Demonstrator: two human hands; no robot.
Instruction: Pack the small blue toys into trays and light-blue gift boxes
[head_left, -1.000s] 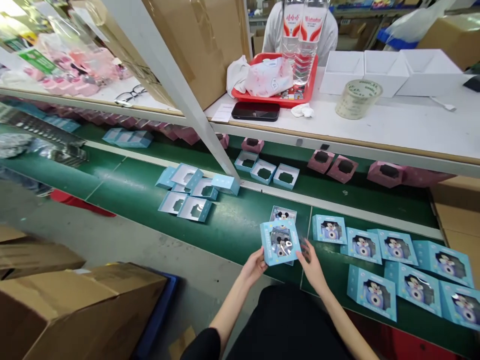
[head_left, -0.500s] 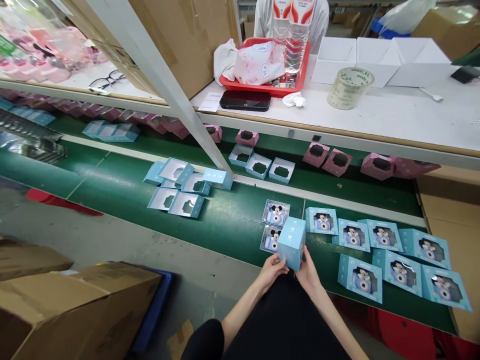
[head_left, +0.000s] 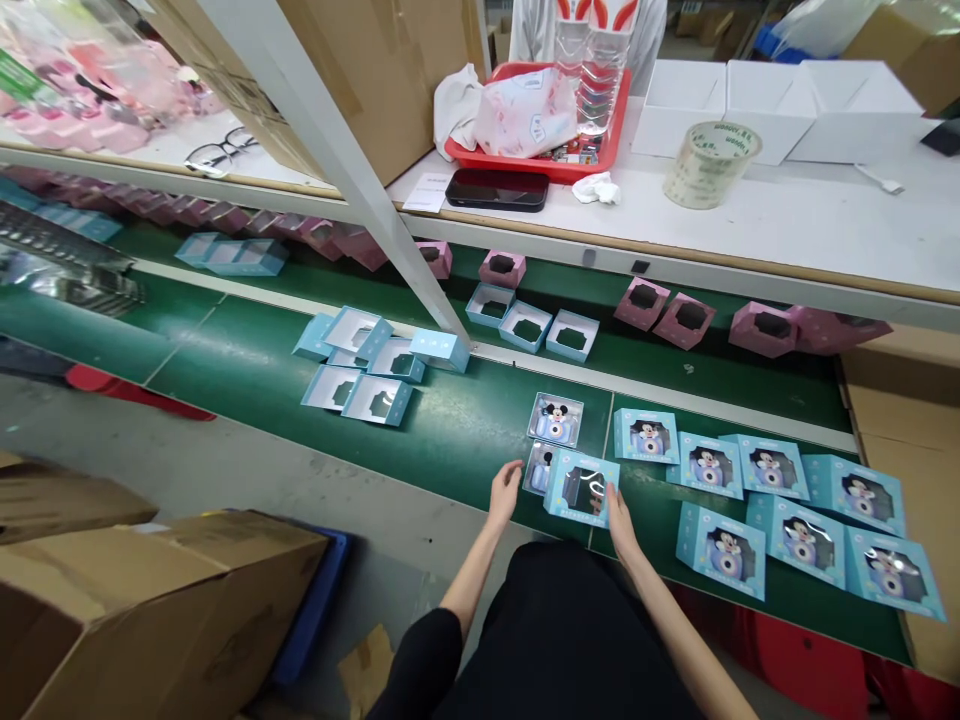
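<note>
A light blue window box (head_left: pixel 581 488) lies face up on the green belt (head_left: pixel 465 440), just in front of me. My right hand (head_left: pixel 618 515) grips its right edge. My left hand (head_left: pixel 504 488) is off the box, fingers apart, next to a clear tray with a cartoon-mouse toy camera (head_left: pixel 537 466) that the box partly covers. A second such tray (head_left: pixel 556 418) lies just behind. To the right, several closed blue boxes (head_left: pixel 722 552) showing the same toy lie in two rows.
Empty blue box sleeves (head_left: pixel 364 365) lie left of a slanted white post (head_left: pixel 360 190); pink boxes (head_left: pixel 664 310) sit on the far belt. The shelf above holds a tape roll (head_left: pixel 711 163), a phone (head_left: pixel 496 188) and a red tray (head_left: pixel 611 140). Cardboard cartons (head_left: pixel 150 600) stand at the lower left. Another person stands behind the shelf.
The blue box, held upright in both hands half a second ago, now lies window up on the belt. My left hand has let go and moved left.
</note>
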